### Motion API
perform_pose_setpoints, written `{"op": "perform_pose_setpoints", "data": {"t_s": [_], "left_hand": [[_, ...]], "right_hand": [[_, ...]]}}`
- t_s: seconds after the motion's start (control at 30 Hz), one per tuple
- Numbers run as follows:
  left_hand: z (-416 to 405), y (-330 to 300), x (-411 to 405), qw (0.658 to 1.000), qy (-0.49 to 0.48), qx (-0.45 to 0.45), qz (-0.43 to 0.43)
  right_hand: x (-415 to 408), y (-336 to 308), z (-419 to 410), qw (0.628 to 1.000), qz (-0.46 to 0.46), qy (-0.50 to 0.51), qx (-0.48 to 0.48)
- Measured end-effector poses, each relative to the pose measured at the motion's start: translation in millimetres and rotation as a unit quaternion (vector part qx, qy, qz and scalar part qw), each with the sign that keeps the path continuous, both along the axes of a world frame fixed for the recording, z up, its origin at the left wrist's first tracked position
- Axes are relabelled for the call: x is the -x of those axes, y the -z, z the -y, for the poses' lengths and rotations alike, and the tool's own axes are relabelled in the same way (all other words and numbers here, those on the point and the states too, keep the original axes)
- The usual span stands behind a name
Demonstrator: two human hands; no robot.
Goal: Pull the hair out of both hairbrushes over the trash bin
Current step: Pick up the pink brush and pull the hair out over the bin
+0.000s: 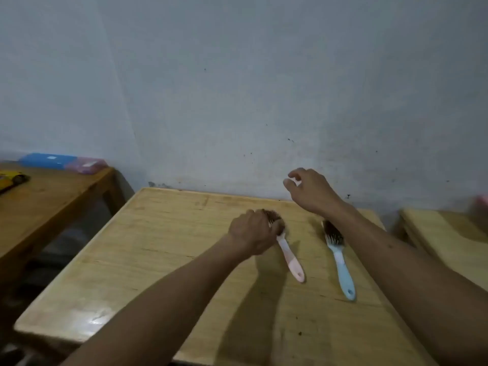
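Your left hand [252, 231] is closed over the head of the pink hairbrush [286, 249], fingers wrapped around the bristle end; handle points back toward you and lies on the bench [158, 247]. Your right hand [311, 191] is raised above the far edge of the bench, fingers loosely curled and apart, gripping nothing.

The blue hairbrush [339, 260] lies flat just beside the pink one, untouched, handle toward you. Both heads carry a dark brown mat of hair.

Trash bin: not in view (so you can't confirm where the hair will land). That's the main risk. If you start pulling here, the clumps drop on the bench, not in the bin.

Other failure points, as I read it:
- You hold the pink brush by the head, not the handle. Lifting it that way leaves the bristles covered by your own fingers, so the other hand can't get at the hair. Regrip on the handle.
- The handle is smooth plastic; a hard tug on matted hair could twist it out of a loose grip.
- The blue brush sits close to your right forearm; a sweep back could knock it off the bench.

Task looks barely started: neither brush shows cleaned bristles.
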State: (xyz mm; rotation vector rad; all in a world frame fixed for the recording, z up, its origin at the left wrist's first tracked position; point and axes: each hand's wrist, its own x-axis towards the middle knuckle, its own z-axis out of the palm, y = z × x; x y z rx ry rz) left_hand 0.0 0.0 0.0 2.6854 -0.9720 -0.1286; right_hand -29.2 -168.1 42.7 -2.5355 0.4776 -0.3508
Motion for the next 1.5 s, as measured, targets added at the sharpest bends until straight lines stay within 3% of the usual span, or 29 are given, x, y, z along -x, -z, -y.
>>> {"op": "perform_pose_setpoints", "data": {"t_s": [0.23,0.5,0.8,0.87,0.97,1.1,1.2,1.37,1.5], "left_hand": [[40,55,38,0.995,-0.025,-0.053,-0.078],[29,72,51,0.992,-0.057,0.071,-0.087],[-20,58,68,0.985,-0.014,0.165,-0.047],[-38,54,71,0.96,-0.025,0.237,-0.145],[-74,51,67,0.88,-0.048,0.356,-0.311],[-134,52,60,0.823,-0.076,0.423,-0.372],[-182,64,60,0.849,-0.115,0.417,-0.304],[-276,79,61,0.94,-0.145,0.288,-0.11],[-342,83,73,0.958,-0.144,0.241,-0.059]], "right_hand": [[3,60,1,0.995,-0.08,0.034,-0.044],[4,86,-8,0.977,-0.043,0.083,-0.194],[27,51,-22,0.936,0.025,0.077,-0.342],[33,41,-35,0.918,0.038,0.058,-0.389],[37,31,-63,0.912,0.032,0.001,-0.409],[37,31,-110,0.912,-0.041,-0.099,-0.397],[36,36,-149,0.907,-0.093,-0.171,-0.373],[29,50,-210,0.909,-0.083,-0.26,-0.315],[24,61,-259,0.904,-0.075,-0.326,-0.267]]}}
